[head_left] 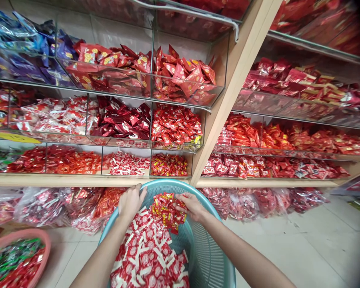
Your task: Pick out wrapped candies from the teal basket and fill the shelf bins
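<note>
A teal plastic basket (213,240) stands below the shelves. Red-and-white wrapped candies (147,256) fill its left part, and a smaller heap of red and yellow candies (168,210) lies near its far side. My left hand (132,202) rests at the basket's far left rim, fingers bent over the edge, with no candy visible in it. Reaching in from the right, my right hand (190,206) has its fingers closed around some of the red and yellow candies at the heap's right edge.
Shelves with clear compartments (180,86) of wrapped sweets rise in front. Filled plastic bags (42,204) sit under the bottom shelf board (78,181). At the lower left stands a pink basket (46,244) of green and red packets, on a tiled floor (288,240).
</note>
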`<state>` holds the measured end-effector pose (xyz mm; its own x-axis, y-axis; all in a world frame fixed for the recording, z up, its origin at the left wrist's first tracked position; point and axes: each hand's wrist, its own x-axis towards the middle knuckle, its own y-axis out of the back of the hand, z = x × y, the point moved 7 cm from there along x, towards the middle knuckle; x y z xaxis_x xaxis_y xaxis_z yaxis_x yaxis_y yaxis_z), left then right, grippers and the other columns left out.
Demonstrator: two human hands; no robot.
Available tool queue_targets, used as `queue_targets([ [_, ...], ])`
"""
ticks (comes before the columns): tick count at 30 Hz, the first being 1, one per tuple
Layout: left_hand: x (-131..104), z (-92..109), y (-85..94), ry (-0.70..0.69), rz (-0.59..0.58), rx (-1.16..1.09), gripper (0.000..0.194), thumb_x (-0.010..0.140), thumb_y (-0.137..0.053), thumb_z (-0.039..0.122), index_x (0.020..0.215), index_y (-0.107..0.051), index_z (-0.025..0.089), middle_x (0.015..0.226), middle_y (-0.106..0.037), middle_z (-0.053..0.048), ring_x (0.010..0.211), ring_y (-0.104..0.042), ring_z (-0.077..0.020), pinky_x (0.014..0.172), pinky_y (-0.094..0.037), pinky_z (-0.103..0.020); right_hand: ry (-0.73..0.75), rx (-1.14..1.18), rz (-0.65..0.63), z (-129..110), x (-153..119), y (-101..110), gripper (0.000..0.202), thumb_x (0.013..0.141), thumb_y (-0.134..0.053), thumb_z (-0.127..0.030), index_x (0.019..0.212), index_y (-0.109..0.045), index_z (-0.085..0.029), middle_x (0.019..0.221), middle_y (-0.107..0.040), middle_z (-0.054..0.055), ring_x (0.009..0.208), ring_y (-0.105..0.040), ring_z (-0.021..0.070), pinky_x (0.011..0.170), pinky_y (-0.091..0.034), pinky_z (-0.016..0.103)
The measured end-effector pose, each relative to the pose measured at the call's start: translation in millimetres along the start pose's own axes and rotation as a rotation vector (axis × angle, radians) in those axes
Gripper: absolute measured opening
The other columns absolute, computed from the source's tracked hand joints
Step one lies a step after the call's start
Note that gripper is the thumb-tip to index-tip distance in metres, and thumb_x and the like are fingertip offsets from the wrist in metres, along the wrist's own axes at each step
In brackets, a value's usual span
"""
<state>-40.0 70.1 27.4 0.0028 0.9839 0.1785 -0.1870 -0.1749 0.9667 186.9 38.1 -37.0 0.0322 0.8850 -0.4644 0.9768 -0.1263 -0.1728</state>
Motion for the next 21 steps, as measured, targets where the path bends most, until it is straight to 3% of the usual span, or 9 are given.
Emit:
queue_targets([
  [4,0.0,1.4,-0.5,-0.013,0.003,0.003,0.052,0.087,-0.016,0.051,0.102,-0.057,0.023,0.092,-0.067,-0.009,0.078,-0.064,-0.0252,0.062,-0.044,-0.032,-0.202,0.176,-0.042,10.5,-6.4,-0.7,0.017,0.076,-0.061,-0.030,0.080,-0.056,-0.015,0.077,-0.064,0.004,0.069,-0.065,0.0126,0.060,-0.055,0.022],
  [9,0.2,4.1,0.7,-0.020,0.004,0.015,0.052,0.087,-0.016,0.052,0.102,-0.057,0.024,0.092,-0.068,-0.008,0.078,-0.064,-0.0253,0.062,-0.044,-0.032,-0.135,0.268,-0.109,9.7,-5.4,2.4,0.003,0.074,-0.058,-0.016,0.076,-0.057,-0.014,0.078,-0.065,0.003,0.075,-0.064,0.0115,0.074,-0.055,0.026],
  [11,0.4,5.6,0.8,-0.019,-0.005,0.018,0.052,0.087,-0.016,0.052,0.103,-0.057,0.024,0.092,-0.068,-0.009,0.078,-0.064,-0.0253,0.062,-0.044,-0.032,-0.084,0.256,-0.121,8.4,-4.4,6.2,0.007,0.071,-0.060,-0.012,0.077,-0.057,-0.014,0.079,-0.066,0.002,0.076,-0.065,0.0116,0.077,-0.054,0.025],
  [21,-0.8,7.9,2.3,-0.012,-0.023,0.010,0.049,0.088,-0.020,0.050,0.105,-0.057,0.022,0.093,-0.067,-0.010,0.079,-0.064,-0.0230,0.064,-0.044,-0.030,0.040,-0.082,-0.070,14.1,7.8,17.8,0.022,0.069,-0.068,-0.027,0.073,-0.050,-0.016,0.060,-0.064,0.002,0.055,-0.062,0.0118,0.048,-0.049,0.018],
])
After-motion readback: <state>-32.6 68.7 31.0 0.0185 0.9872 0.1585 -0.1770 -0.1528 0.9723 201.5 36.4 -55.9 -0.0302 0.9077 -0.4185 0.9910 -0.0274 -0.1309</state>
